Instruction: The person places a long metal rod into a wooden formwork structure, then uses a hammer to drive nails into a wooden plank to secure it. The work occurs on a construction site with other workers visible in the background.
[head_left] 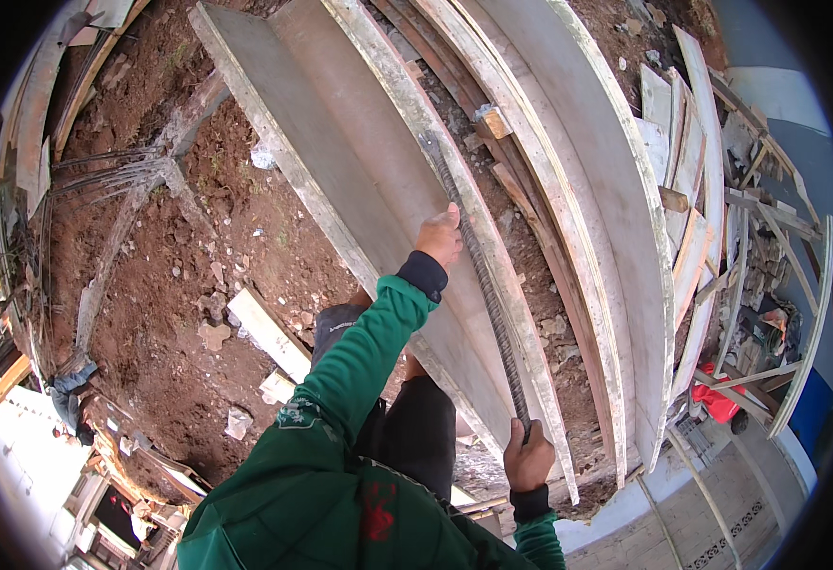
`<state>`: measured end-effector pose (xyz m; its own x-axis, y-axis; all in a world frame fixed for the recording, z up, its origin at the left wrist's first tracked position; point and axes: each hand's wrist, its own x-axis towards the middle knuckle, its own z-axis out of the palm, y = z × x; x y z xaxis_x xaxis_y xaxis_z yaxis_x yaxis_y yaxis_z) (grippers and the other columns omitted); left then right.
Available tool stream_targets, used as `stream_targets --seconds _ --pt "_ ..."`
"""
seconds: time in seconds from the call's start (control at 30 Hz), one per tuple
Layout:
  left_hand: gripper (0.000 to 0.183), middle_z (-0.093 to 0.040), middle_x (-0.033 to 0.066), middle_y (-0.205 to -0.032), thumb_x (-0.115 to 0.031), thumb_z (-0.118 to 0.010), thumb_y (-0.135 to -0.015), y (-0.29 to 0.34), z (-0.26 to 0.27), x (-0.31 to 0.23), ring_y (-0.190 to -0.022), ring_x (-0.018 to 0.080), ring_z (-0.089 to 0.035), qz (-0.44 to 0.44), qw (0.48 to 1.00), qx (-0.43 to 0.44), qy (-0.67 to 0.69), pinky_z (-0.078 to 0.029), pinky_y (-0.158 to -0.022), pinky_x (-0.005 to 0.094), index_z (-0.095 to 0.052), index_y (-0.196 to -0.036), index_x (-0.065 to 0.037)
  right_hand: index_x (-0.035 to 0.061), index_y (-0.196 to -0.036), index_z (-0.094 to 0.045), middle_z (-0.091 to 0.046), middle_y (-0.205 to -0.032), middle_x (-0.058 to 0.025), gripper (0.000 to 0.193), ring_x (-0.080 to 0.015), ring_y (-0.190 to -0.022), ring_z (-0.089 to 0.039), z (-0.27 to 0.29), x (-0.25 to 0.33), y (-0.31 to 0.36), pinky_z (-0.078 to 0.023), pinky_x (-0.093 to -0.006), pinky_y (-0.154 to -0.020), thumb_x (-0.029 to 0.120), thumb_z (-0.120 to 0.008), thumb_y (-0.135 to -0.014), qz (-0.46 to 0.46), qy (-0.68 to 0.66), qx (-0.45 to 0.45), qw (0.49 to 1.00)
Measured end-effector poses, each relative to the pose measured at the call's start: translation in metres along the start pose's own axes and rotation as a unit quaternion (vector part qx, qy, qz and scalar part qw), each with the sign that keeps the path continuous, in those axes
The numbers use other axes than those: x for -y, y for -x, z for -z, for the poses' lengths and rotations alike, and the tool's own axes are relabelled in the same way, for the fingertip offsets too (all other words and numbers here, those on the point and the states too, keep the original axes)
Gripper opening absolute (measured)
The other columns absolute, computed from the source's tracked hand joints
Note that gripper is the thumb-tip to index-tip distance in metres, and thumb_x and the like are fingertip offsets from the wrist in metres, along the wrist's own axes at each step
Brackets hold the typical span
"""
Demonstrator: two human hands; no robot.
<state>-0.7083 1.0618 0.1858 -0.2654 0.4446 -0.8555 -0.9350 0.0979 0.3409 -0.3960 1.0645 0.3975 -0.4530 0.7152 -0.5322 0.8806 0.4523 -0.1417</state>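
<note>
The rebar's (481,275) lower end is hidden inside the right hand (528,458); the left hand's (440,236) fingers hide behind it.

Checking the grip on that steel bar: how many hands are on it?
2. The left hand grips the ribbed steel bar partway up, against the long grey plank. The right hand grips its lower end, near the picture's bottom edge.

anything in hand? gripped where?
Both hands hold one ribbed steel bar: left hand around its middle, right hand at its near end.
</note>
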Motion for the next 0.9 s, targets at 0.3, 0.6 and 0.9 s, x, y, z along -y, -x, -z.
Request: stream_targets --seconds 0.3,0.6,0.9 --pt "0.026 -0.045 -0.0009 -0.076 -0.019 -0.041 -0.102 -0.035 0.067 -0.049 -0.059 0.0078 -0.039 -0.128 0.989 -0.069 -0.039 -0.031 -0.047 0.0217 -0.052 -0.115 0.001 0.0025 -0.084 -0.053 -0.059 -0.062 -0.0222 0.041 -0.0424 -0.057 -0.06 -0.218 -0.114 -0.096 -0.046 -0.0495 -0.051 0.043 -0.054 -0.093 0.066 -0.098 -0.069 0.991" --pt "0.033 -0.027 -0.0066 -0.061 -0.034 -0.052 -0.099 -0.074 0.038 -0.139 -0.048 0.0057 -0.022 -0.011 0.976 -0.107 -0.19 -0.018 -0.039 0.0208 -0.054 -0.11 -0.003 0.0036 -0.088 -0.055 -0.06 -0.064 -0.0197 0.041 -0.0396 -0.058 -0.061 -0.264 -0.131 -0.123 -0.047 -0.0468 -0.052 0.045 -0.055 -0.092 0.084 -0.116 -0.097 0.985" --pt "0.014 -0.035 -0.0056 -0.063 -0.019 -0.057 -0.096 -0.06 0.026 -0.15 -0.047 0.0058 -0.025 -0.111 0.968 -0.065 -0.216 -0.019 -0.039 0.0228 -0.055 -0.089 -0.006 0.0022 -0.09 -0.06 -0.062 -0.072 -0.023 0.045 -0.0435 -0.073 -0.062 -0.301 -0.121 -0.147 -0.047 -0.0483 -0.065 0.047 -0.057 -0.091 0.063 -0.231 -0.059 0.969"
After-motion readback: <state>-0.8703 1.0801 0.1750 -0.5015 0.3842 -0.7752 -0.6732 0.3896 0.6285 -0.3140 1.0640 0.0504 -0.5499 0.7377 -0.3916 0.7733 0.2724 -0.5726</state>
